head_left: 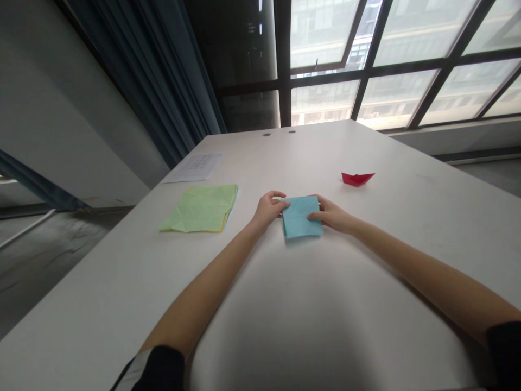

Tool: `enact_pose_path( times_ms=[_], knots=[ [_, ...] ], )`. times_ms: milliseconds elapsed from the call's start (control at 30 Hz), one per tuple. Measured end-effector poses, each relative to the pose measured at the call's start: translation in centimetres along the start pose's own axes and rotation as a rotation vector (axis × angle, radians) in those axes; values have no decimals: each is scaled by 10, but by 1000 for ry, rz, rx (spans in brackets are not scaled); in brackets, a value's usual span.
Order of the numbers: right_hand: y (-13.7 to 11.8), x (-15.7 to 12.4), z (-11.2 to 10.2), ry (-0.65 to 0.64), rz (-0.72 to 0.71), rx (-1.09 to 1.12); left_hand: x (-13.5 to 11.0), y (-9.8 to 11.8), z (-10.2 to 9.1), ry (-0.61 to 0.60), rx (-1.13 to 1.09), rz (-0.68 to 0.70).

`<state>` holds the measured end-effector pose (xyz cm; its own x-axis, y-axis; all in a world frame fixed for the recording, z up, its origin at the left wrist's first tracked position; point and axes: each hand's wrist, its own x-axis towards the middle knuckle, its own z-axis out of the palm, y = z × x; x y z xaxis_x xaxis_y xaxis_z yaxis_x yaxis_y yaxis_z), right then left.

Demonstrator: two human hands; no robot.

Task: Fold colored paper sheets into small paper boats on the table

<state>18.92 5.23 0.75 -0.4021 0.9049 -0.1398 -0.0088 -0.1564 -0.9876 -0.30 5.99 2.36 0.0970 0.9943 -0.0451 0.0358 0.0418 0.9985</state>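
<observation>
A light blue sheet of paper (300, 221), folded into a small square with crease lines across it, is held just over the middle of the table. My left hand (268, 208) pinches its upper left edge, thumb on top. From the other side, my right hand (331, 214) grips the right edge with the thumb lying on the front face and the fingers behind, mostly hidden. To the right and farther back sits a red folded paper boat (357, 179), apart from both hands.
On the left lies a stack of creased paper sheets (199, 209), green on top with yellow and blue edges showing. Behind it is a printed white sheet (195, 166). The white table (391, 304) narrows toward windows (325, 32); a blue curtain (150, 65) hangs at the left.
</observation>
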Motion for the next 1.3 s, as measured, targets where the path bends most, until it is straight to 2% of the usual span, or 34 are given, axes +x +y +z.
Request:
enact_pose_path(
  times_ms=[67,167,267,333,400,467,533,600,667,733,833,900,1000,1067,1133,1200,1300],
  knots=[
    [-1,-2,1,-12,23,29,0,-2,-1,-21,7,48],
    [-2,-5,1,-72,54,25,1,-4,-2,49,-42,115],
    [-1,-4,-3,-118,53,2,3,-4,-2,118,-100,112],
    [-1,-1,-6,-51,28,26,4,-3,-2,159,-112,76],
    [-1,3,-9,82,3,74,4,-2,-3,182,-71,42],
    [-1,6,-14,219,-24,116,3,-2,-3,146,42,38],
    [0,9,-19,308,-54,115,2,-3,-3,21,229,65],
    [3,12,-25,344,-90,67,-2,-4,-3,-125,477,121],
    [8,15,-30,339,-125,-25,-6,-5,-1,-211,736,201],
    [13,18,-34,290,-153,-146,-11,-5,0,-217,940,314],
    [18,21,-38,185,-174,-335,-16,-6,0,-245,1105,530],
    [19,21,-37,180,-215,-470,-17,-8,-1,-308,1160,630],
    [16,17,-32,286,-368,-732,-17,-12,0,-338,1242,610],
    [13,13,-27,317,-484,-891,-18,-15,2,-262,1317,551],
    [12,10,-22,262,-558,-1003,-20,-17,5,-164,1382,503],
    [13,7,-17,203,-576,-1096,-23,-18,8,-99,1414,471],
    [15,4,-13,227,-554,-1243,-27,-20,12,-79,1415,446]
  ],
)
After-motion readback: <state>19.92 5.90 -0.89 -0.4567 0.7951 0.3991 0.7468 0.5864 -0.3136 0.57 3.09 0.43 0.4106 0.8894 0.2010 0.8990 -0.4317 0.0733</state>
